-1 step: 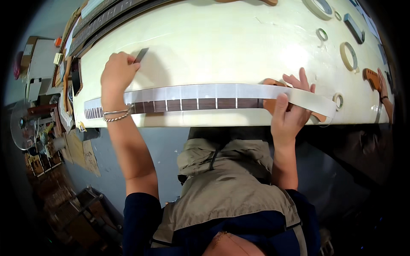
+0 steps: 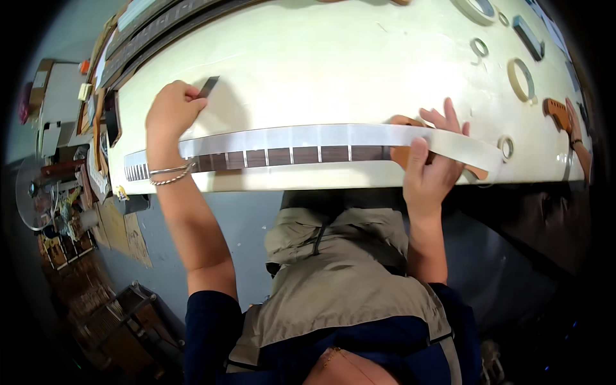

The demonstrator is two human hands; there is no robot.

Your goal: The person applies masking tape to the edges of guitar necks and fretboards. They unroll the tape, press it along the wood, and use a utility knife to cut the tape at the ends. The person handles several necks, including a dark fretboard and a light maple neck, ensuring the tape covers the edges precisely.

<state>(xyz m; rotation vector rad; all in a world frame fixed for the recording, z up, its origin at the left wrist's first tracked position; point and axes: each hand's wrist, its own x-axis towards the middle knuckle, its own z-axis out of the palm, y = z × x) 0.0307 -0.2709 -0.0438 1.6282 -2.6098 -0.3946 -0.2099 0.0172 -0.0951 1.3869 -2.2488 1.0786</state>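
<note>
A guitar neck (image 2: 308, 156) with a dark fretted fingerboard lies lengthwise along the near edge of the table. A long strip of pale masking tape (image 2: 321, 135) runs along the neck's far side and past its orange-brown headstock (image 2: 399, 156). My right hand (image 2: 435, 168) is at the headstock end, thumb over the tape, the other fingers behind it and partly hidden. My left hand (image 2: 172, 110) is raised over the other end and pinches a thin, flat, dark blade (image 2: 209, 86). My left wrist covers part of the fretboard.
Tape rolls (image 2: 520, 80) and a dark block (image 2: 528, 38) lie at the right of the table (image 2: 308, 70). Several dark fretted necks (image 2: 154, 38) are stacked at the far left. Another person's hand (image 2: 573, 119) is beside an orange-brown headstock (image 2: 556, 114) at the right edge.
The scene sits slightly further left in the picture. My left hand with the blade has shifted a little left and down; my right hand keeps its place at the tape.
</note>
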